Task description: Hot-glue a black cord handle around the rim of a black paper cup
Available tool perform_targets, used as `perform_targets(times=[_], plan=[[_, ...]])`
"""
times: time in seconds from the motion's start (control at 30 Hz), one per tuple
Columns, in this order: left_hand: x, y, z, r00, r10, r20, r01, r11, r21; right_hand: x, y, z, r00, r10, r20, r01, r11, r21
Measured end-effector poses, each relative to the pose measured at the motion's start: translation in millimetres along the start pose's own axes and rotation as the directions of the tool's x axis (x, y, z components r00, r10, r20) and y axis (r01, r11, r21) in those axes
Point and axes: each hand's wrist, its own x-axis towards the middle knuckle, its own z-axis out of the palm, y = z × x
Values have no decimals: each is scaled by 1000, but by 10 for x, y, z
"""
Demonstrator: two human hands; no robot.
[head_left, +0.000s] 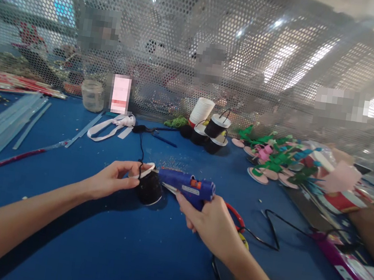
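Note:
My left hand (120,180) pinches the rim of a small black cup (149,189) with a white edge. The cup leans over on the blue table, and a black cord (141,145) rises from its rim beside my fingers. In my right hand (211,224) is a blue hot glue gun (183,186), its nozzle at the cup's rim. Below the gun, metal blades point toward the cup; red and yellow scissor handles (236,217) show behind my right hand. Whether that hand also grips the scissors, I cannot tell.
Black cups (217,125) and a white cup stack (202,111) stand at the back. Clear glue sticks (14,120) and a jar (92,95) lie left. Green-and-pink craft pieces (270,163), a purple power strip (346,264) and another person's hand (370,221) are right. Perforated metal walls the back.

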Motion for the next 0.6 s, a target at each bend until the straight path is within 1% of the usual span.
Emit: perform_targets(times=[0.1, 0.17, 0.27, 0.37, 0.5, 0.6], plan=[[0, 15, 11, 1000, -5, -2, 5, 1000, 4, 3, 57, 36, 1000, -16, 9, 15, 1000, 27], [-1, 22, 18, 1000, -9, -1, 9, 1000, 7, -1, 107, 78, 997, -70, 26, 69, 996, 51], [-4, 23, 21, 1000, -8, 1, 8, 1000, -1, -14, 154, 131, 990, -140, 11, 139, 989, 40], [-2, 27, 20, 1000, -8, 8, 8, 1000, -1, -24, 129, 120, 994, -110, 14, 109, 994, 32], [2, 35, 20, 1000, -12, 11, 12, 1000, 3, -3, 48, 25, 999, 0, 41, 0, 1000, -5], [-1, 22, 17, 1000, -2, 4, 3, 1000, -18, 48, 42, -26, 999, -38, 33, 39, 999, -30]])
